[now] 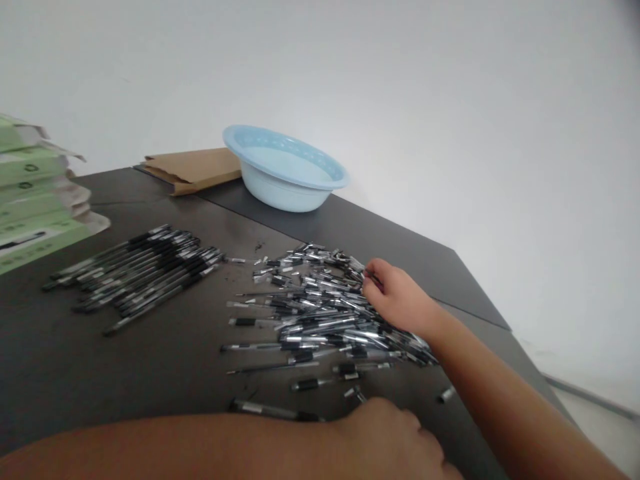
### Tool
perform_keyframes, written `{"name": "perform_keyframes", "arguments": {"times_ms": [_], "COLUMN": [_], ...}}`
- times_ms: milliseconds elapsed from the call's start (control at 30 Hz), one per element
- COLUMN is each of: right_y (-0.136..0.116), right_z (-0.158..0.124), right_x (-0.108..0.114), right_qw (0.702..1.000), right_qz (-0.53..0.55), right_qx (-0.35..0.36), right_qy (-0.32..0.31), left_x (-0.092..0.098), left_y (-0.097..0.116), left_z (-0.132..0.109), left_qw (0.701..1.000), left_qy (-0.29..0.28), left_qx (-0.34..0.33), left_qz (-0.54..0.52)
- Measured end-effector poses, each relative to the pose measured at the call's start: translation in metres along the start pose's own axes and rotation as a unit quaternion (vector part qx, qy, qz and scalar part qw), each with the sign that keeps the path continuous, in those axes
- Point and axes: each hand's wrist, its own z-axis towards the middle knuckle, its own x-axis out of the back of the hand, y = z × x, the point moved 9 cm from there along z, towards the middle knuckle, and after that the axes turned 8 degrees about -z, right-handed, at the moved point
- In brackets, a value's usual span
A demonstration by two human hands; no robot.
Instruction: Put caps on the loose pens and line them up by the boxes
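A heap of pen parts (325, 320), with clear barrels, black grips and thin refills, lies spread over the dark table. My right hand (395, 293) reaches into its right side, thumb and fingers pinched together; what is between them is too small to name. Low in the view, my left hand (395, 437) is seen from the back with curled fingers, and whatever it holds is hidden. A pen (275, 410) lies on the table just beyond my left forearm. To the left, assembled-looking pens (145, 267) lie side by side in a slanted bundle.
Behind the heap, a light blue basin (285, 190) stands near the wall. Beside it lies a brown paper bag (200, 170). Green and white boxes (35, 193) are stacked at the left edge. A small loose piece (447, 395) rests by my right forearm.
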Motion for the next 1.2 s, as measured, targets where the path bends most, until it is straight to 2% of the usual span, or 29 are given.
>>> {"name": "perform_keyframes", "arguments": {"times_ms": [33, 100, 133, 200, 233, 300, 367, 433, 533, 667, 833, 900, 1067, 1200], "right_y": [0.006, 0.019, 0.025, 0.034, 0.036, 0.029, 0.016, 0.007, 0.001, 0.000, 0.002, 0.002, 0.002, 0.005], "right_z": [-0.024, -0.069, -0.088, -0.116, -0.124, -0.132, -0.135, -0.134, -0.134, -0.135, -0.136, -0.136, -0.136, -0.135], "right_x": [-0.002, -0.008, -0.015, -0.033, -0.046, -0.074, -0.093, -0.101, -0.102, -0.097, -0.095, -0.094, -0.091, -0.092], "right_qw": [0.999, 0.976, 0.956, 0.897, 0.856, 0.756, 0.668, 0.621, 0.579, 0.549, 0.537, 0.539, 0.565, 0.556], "right_qz": [0.042, 0.209, 0.285, 0.435, 0.511, 0.651, 0.735, 0.770, 0.800, 0.816, 0.818, 0.818, 0.803, 0.807], "right_qx": [-0.009, -0.026, -0.033, -0.049, -0.056, -0.067, -0.069, -0.068, -0.063, -0.052, -0.049, -0.047, -0.023, -0.026], "right_qy": [0.009, 0.047, 0.058, 0.063, 0.043, -0.027, -0.097, -0.130, -0.147, -0.176, -0.197, -0.193, -0.187, -0.197], "left_x": [0.010, 0.032, 0.043, 0.061, 0.071, 0.086, 0.094, 0.096, 0.096, 0.096, 0.098, 0.100, 0.102, 0.100], "left_y": [0.003, 0.007, 0.008, 0.006, 0.002, -0.009, -0.021, -0.031, -0.040, -0.045, -0.048, -0.048, -0.046, -0.042], "left_z": [-0.005, -0.015, -0.020, -0.027, -0.030, -0.034, -0.036, -0.036, -0.035, -0.034, -0.029, -0.029, -0.030, -0.030], "left_qw": [0.999, 0.994, 0.991, 0.986, 0.980, 0.967, 0.958, 0.952, 0.952, 0.956, 0.963, 0.962, 0.959, 0.964], "left_qy": [0.031, 0.094, 0.124, 0.162, 0.187, 0.230, 0.247, 0.246, 0.231, 0.204, 0.186, 0.193, 0.201, 0.187], "left_qx": [0.003, 0.022, 0.026, 0.047, 0.065, 0.110, 0.148, 0.179, 0.199, 0.201, 0.187, 0.188, 0.193, 0.167], "left_qz": [0.030, 0.044, 0.035, 0.011, 0.001, -0.006, -0.003, -0.010, -0.041, -0.059, -0.055, -0.050, -0.054, -0.086]}}
